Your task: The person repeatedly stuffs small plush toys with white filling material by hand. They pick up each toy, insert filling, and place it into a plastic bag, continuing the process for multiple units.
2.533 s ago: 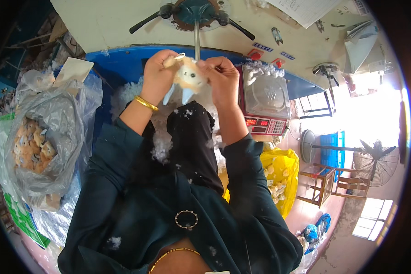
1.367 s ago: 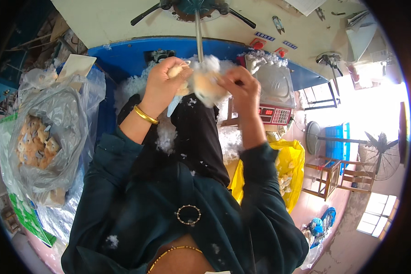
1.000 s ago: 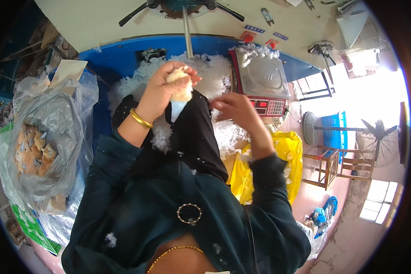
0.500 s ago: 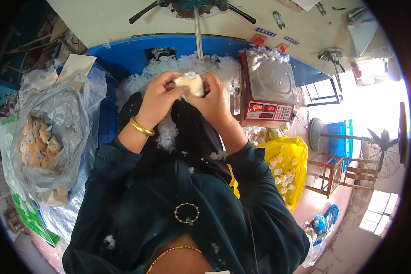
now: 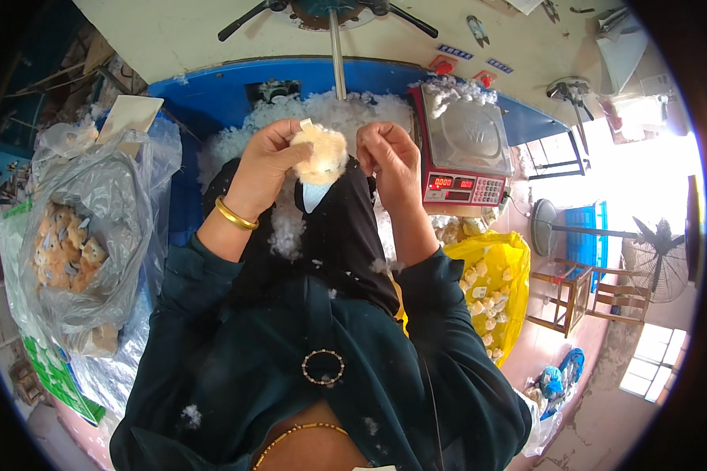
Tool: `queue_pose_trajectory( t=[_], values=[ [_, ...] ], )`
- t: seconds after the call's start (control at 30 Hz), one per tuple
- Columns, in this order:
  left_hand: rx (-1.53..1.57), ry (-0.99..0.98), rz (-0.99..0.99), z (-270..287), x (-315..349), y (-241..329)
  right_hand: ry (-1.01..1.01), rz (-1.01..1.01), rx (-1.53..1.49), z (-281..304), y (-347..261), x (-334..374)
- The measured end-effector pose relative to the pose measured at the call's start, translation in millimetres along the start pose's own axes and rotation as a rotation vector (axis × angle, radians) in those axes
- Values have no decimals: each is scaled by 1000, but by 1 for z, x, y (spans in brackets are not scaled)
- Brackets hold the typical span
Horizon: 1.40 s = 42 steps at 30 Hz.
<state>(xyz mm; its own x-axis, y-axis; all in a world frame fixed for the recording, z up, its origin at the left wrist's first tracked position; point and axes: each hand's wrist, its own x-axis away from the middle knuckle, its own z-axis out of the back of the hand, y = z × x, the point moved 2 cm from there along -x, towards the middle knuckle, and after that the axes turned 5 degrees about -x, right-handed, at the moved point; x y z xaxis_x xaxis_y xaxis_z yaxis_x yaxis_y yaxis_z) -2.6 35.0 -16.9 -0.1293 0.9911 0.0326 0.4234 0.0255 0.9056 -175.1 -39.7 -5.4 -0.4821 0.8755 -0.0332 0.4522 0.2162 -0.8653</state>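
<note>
My left hand (image 5: 271, 169) pinches a small tan plush piece (image 5: 322, 153) above my lap. A pale blue pointed flap (image 5: 314, 196) hangs from its lower side, and a small whitish tab (image 5: 306, 125) sticks up at its top. To the right of the plush, and apart from it, my right hand (image 5: 389, 153) is raised with its fingers curled together. Whether anything small is between those fingertips cannot be seen. White stuffing fluff (image 5: 369, 110) lies heaped behind both hands, with loose tufts on my dark trousers.
A red digital scale (image 5: 463, 149) stands right of my right hand. At left, a clear plastic bag (image 5: 133, 235) holds tan plush pieces with blue-grey parts. A yellow bag (image 5: 514, 267) of cream plush pieces sits at lower right. Ahead, a metal tube (image 5: 338, 55) juts from the machine toward me.
My right hand has let go of the plush and moved right. My left hand keeps it, now turned so that the blue flap and the whitish tab show.
</note>
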Motion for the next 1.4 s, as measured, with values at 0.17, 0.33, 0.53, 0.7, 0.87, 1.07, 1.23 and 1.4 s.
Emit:
queue_pose_trajectory(
  t=[0.17,0.33,0.53,0.7,0.87,1.07,1.23,1.4],
  values=[
    [-95,109,-88,-6,1,-3,-110,100,547,-15,9,11],
    [-258,179,-100,-4,5,-6,-171,-227,72,-8,12,7],
    [-419,277,-277,-9,23,13,-101,-215,70,-8,12,7],
    [-421,120,-137,-8,13,6,-184,92,372,-17,19,10],
    [-57,-33,-20,-4,13,7,-89,-152,167,3,5,-3],
    [-198,-26,-128,4,3,2,-152,-257,206,-5,7,-1],
    [-254,80,-45,-5,-7,5,-26,260,646,-2,6,-9],
    [-431,44,-44,-3,-33,7,98,275,705,-3,0,-30]
  ],
)
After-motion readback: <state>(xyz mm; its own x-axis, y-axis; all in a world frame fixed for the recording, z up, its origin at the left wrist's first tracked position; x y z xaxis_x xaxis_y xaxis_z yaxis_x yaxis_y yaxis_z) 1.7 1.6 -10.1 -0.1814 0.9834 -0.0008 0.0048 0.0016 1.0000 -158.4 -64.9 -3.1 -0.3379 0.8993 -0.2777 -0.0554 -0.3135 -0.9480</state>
